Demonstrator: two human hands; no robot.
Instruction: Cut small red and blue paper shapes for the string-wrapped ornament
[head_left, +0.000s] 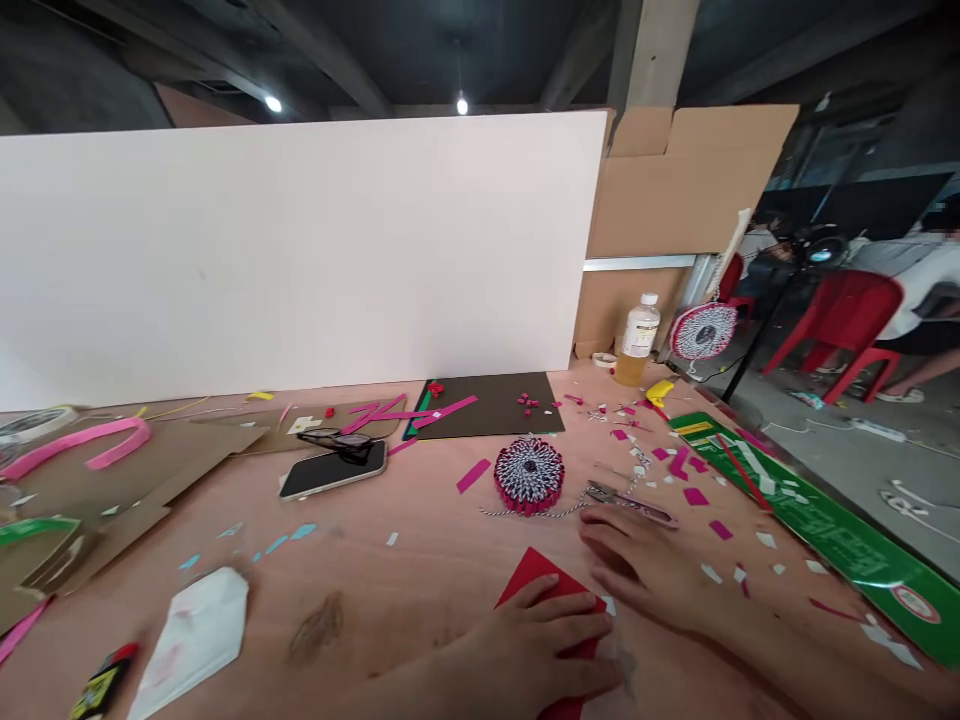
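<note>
Smooth pale wood made up the worktop (420, 560), littered with pink and white paper scraps. Our left grip (529, 640) lay flat and fully open, palm down on a crisp red paper sheet (544, 580), clasping nothing. One pointed corner of the sheet stuck out beyond its fingers. Our right grip (649, 570) lay just to the right of it, splayed flat and empty. We could not tell whether it touched the sheet. Just beyond the right grip lay small metal snips (630, 503). Beyond the left grip sat a round ribbed rosette (529, 474), black-and-white over pink, trailing striped twine (525, 513). Well beyond both stood a clear plastic bottle (637, 340), white-capped, with amber liquid in its lower part.
</note>
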